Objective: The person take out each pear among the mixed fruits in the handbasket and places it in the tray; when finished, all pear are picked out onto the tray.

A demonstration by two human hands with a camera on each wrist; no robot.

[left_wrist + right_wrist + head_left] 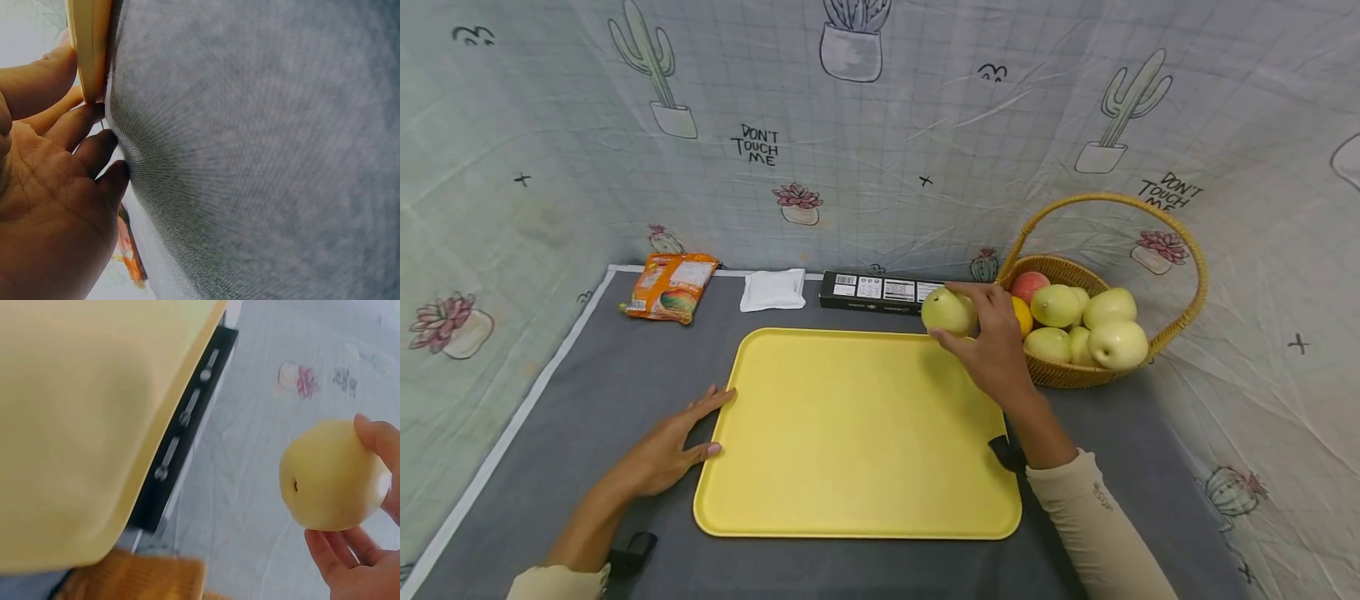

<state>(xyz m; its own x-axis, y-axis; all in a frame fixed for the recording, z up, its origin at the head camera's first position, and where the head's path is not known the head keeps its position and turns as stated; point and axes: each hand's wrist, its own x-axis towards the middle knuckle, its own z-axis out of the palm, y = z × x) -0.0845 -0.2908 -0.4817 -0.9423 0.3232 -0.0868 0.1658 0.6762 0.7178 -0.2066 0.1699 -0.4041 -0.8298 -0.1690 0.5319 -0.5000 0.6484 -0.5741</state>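
Note:
My right hand (992,342) grips a pale yellow-green pear (947,311) between thumb and fingers, held above the far right part of a yellow tray (857,433). In the right wrist view the pear (334,476) shows a small dark dimple and hangs apart from the tray (69,437). At the tray's left edge my left hand (662,454) rests, its thumb and index fingertip at the rim. The left wrist view shows the other fingers of the left hand (56,181) loosely bent, their tips by the grey cloth beside the tray edge (90,50).
A wicker basket (1067,377) with a tall handle stands at the back right, holding several pale pears, a red fruit (1028,286) and an orange one (1022,317). Behind the tray lie a black box (872,290), a white packet (773,289) and an orange snack bag (670,287).

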